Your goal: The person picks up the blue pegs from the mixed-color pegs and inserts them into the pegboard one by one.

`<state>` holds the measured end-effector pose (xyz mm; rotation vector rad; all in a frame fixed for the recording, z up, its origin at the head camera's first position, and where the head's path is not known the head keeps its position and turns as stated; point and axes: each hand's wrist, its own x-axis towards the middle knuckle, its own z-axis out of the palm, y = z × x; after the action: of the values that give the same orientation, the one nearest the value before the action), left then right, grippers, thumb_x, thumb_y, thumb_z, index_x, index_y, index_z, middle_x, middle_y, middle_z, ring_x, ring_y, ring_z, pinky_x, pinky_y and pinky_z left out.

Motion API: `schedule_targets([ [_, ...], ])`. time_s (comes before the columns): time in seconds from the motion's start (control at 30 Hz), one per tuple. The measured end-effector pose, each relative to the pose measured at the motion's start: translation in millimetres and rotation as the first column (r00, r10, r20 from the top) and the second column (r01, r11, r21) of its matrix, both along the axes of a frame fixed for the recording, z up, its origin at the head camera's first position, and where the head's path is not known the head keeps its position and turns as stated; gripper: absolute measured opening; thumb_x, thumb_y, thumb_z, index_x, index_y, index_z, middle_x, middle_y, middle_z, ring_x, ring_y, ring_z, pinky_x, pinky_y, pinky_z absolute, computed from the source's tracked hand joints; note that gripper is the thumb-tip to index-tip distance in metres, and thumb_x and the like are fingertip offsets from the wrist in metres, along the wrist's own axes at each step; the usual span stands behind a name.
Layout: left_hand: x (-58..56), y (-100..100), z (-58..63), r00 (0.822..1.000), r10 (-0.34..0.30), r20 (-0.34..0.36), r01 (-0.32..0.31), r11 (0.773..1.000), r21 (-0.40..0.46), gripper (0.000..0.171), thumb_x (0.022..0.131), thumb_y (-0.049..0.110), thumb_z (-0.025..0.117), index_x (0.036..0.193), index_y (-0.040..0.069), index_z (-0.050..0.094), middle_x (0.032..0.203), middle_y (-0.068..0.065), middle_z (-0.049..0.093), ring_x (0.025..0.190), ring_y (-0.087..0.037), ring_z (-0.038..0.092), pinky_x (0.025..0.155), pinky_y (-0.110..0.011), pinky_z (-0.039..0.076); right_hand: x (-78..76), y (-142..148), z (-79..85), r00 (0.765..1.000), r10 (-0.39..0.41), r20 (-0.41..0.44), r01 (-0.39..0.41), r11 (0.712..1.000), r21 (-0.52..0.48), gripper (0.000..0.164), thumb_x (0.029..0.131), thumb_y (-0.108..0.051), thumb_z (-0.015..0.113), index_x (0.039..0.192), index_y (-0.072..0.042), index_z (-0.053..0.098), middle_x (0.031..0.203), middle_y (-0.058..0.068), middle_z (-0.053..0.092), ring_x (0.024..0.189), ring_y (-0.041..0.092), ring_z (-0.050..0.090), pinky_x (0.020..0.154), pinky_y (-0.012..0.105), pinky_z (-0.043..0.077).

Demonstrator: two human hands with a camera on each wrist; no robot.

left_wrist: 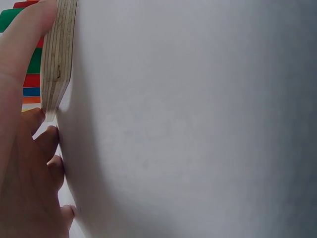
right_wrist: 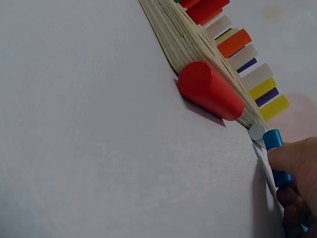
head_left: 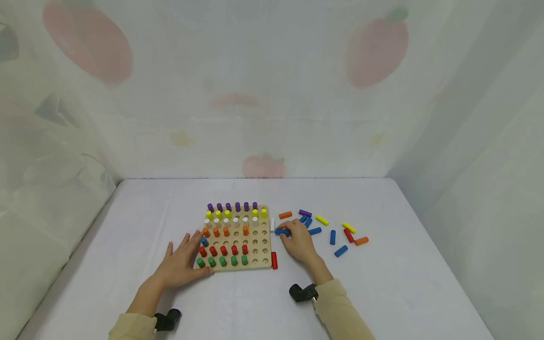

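A wooden pegboard [head_left: 261,257] lies on the table with rows of green, red, orange, white, yellow and purple pegs standing in it. One blue peg [head_left: 204,242] stands at the left end of its row. My left hand [head_left: 180,264] rests at the board's front left corner, thumb along the front edge and spread fingers by the left side. Just beyond the right edge, my right hand [head_left: 299,242] pinches another blue peg [right_wrist: 273,141] between thumb and fingers. Close to it, a white peg [head_left: 273,225] and a red peg [right_wrist: 210,91] lie along the board's right side.
To the right of the board, loose pegs lie scattered on the white table [head_left: 403,283]. They include a purple peg [head_left: 305,213], an orange peg [head_left: 361,241], a yellow peg [head_left: 322,220] and several blue ones. Behind the table hangs a pale printed curtain [head_left: 255,94].
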<state>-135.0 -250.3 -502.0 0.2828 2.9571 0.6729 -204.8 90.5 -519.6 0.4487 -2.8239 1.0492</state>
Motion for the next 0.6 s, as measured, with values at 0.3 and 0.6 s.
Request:
schedule_targets([
  [0.3, -0.5, 0, -1.5, 1.0, -0.002, 0.0, 0.002, 1.0, -0.01, 0.106, 0.065, 0.068, 0.066, 0.148, 0.017, 0.022, 0.15, -0.013, 0.026, 0.138, -0.041, 0.015, 0.103, -0.069, 0.0, -0.4, 1, 5.0, 0.999, -0.008, 0.034, 0.009, 0.999, -0.038, 0.019, 0.086, -0.015, 0.063, 0.104, -0.017, 0.065, 0.088, -0.002, 0.05, 0.076, 0.011, 0.045, 0.063, 0.023, 0.04],
  [0.6, -0.4, 2, 1.7, 1.0, 0.002, 0.006, -0.002, 1.0, -0.012, 0.106, 0.065, 0.067, 0.067, 0.147, 0.015, 0.024, 0.15, -0.014, 0.026, 0.138, -0.041, 0.015, 0.103, -0.069, 0.0, 2.8, -2, 11.1, 0.998, 0.045, 0.034, -0.043, 0.997, -0.06, 0.019, 0.087, -0.016, 0.062, 0.106, -0.017, 0.063, 0.094, -0.002, 0.053, 0.083, 0.009, 0.05, 0.073, 0.024, 0.047],
])
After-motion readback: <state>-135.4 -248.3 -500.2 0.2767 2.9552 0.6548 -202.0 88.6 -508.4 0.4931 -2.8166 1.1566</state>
